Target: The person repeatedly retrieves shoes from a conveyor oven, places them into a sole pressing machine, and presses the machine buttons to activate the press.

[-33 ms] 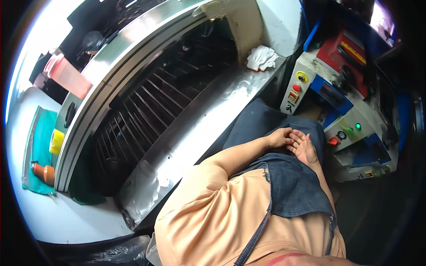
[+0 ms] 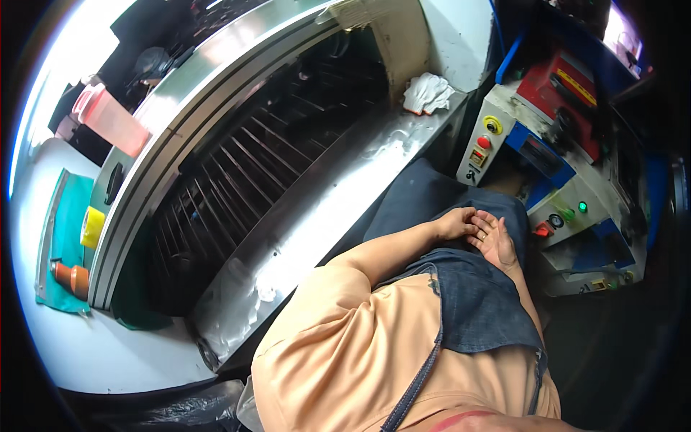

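Over the dark apron [image 2: 481, 306], likely light, soft and easiest grasped by its hem, a loosely curled left hand [image 2: 455, 224], contents unclear, meets an open, seemingly empty right hand [image 2: 497, 246] beside the near edge of the metal ledge [image 2: 327, 198].

You have harsh white light blown out at the upper left and hard glare along the metal ledge [image 2: 320, 219], while the slatted bed [image 2: 245, 165] sinks into shadow; your left hand [image 2: 456, 224] and right hand [image 2: 497, 246] look evenly lit, and fisheye bending curves the machine frame [image 2: 173, 132] inside blackened corners
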Tool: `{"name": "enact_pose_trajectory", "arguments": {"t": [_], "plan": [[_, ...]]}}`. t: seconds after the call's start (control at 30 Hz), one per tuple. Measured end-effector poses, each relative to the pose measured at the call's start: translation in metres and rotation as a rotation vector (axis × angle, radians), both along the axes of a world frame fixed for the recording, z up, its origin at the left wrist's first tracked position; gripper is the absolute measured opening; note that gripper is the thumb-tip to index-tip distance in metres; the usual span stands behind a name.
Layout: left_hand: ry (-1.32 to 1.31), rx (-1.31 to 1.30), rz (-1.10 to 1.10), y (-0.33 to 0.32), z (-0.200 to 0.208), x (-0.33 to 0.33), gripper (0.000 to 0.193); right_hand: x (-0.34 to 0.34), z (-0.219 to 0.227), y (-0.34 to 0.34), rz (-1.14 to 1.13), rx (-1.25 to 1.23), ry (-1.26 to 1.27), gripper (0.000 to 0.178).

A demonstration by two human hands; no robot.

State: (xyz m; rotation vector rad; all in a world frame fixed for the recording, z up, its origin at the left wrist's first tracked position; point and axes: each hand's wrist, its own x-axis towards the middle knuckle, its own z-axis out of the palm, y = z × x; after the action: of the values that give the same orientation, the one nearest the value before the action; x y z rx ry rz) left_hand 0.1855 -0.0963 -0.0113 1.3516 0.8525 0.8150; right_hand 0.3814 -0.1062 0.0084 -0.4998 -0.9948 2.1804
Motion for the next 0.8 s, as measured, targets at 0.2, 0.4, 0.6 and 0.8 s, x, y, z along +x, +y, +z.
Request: {"name": "enact_pose_trajectory", "arguments": {"t": [0.2, 0.4, 0.6, 0.8], "plan": [[-0.112, -0.059, -0.077, 0.006, 0.002, 0.001, 0.024, 0.002, 0.01, -0.001, -0.017, 0.043, -0.021, 0.076], [-0.171, -0.05, -0.071, 0.002, 0.0, 0.001, 0.019, 0.003, 0.011, -0.002, 0.0, 0.07, -0.025, 0.075], [-0.071, 0.012, -0.029, 0.002, 0.006, 0.003, 0.016, 0.006, 0.007, 0.0, -0.023, 0.04, -0.02, 0.072], [-0.083, 0.018, -0.085, 0.008, -0.004, 0.003, 0.03, 0.008, 0.013, -0.003, -0.032, 0.066, -0.001, 0.072]]}}
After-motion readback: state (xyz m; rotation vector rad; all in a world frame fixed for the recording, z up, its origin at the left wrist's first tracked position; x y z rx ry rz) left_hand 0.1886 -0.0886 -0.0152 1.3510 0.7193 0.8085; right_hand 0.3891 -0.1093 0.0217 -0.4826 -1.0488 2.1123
